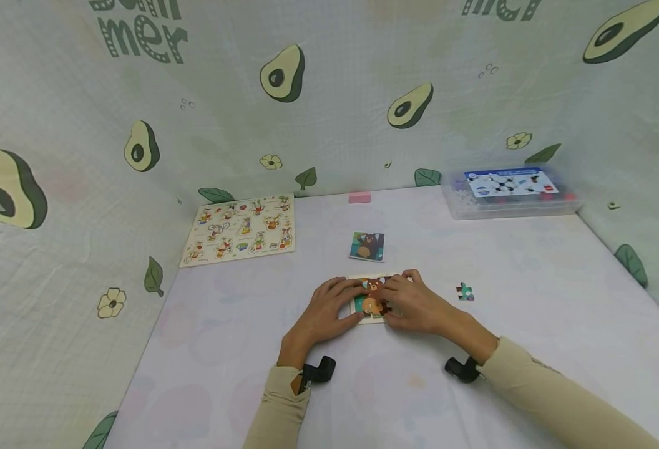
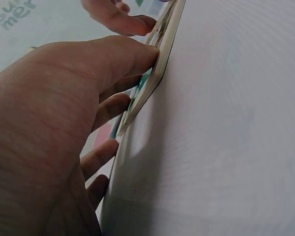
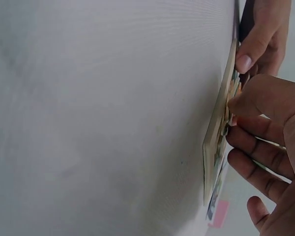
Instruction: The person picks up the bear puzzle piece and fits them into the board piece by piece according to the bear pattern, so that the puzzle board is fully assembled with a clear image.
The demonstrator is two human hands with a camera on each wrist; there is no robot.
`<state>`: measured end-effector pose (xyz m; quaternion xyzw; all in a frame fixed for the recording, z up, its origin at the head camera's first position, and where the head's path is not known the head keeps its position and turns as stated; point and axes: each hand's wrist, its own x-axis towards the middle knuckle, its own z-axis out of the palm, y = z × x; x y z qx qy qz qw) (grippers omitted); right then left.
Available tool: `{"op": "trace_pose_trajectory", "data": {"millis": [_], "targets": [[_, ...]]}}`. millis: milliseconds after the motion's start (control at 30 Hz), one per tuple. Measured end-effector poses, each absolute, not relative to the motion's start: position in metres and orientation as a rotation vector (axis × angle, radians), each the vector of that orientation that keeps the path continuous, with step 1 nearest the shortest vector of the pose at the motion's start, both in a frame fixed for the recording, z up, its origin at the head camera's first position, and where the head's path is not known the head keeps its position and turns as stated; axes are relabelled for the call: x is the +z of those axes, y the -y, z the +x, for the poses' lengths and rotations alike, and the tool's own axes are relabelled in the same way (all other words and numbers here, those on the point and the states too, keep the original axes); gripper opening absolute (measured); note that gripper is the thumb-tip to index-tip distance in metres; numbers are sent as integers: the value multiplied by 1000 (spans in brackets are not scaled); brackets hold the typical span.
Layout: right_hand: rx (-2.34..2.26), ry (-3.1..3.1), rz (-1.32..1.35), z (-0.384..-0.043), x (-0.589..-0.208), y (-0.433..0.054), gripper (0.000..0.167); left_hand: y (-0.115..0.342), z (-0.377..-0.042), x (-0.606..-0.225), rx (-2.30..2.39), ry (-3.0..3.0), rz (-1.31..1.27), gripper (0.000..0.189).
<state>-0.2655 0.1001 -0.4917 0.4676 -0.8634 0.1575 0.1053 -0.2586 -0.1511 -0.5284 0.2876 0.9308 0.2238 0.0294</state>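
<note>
A small wooden jigsaw board [image 1: 359,305] with a bear picture lies on the table between both hands. My left hand [image 1: 329,310] holds it at the left side, its thumb [image 2: 146,55] on the near frame edge and fingertips along the side. Over the right half, my right hand [image 1: 416,305] pinches a puzzle piece [image 3: 226,118] between thumb and fingers, low over the board; the hand covers much of that piece. One loose green-and-brown puzzle piece [image 1: 465,292] lies right of the right hand. Behind the board is a small bear picture card [image 1: 367,247].
A wooden board with many small figures [image 1: 239,229] lies at the back left. At the back right stands a clear plastic box [image 1: 512,190] with a blue-and-white label. A pink block [image 1: 360,197] sits near the back edge, before the avocado-print cloth [image 1: 341,143].
</note>
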Motion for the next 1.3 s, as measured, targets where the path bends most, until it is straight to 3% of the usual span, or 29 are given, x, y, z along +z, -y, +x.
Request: {"op": "trace_pose_trajectory", "data": {"millis": [667,1300], "targets": [[383,2583,1396,-260,-491,-106,17,147,-258,-520,689,-2897,918,47],[525,2650,1147,-256,-486,-150,21,133,-252,-528,723,-3098,805,41]]}}
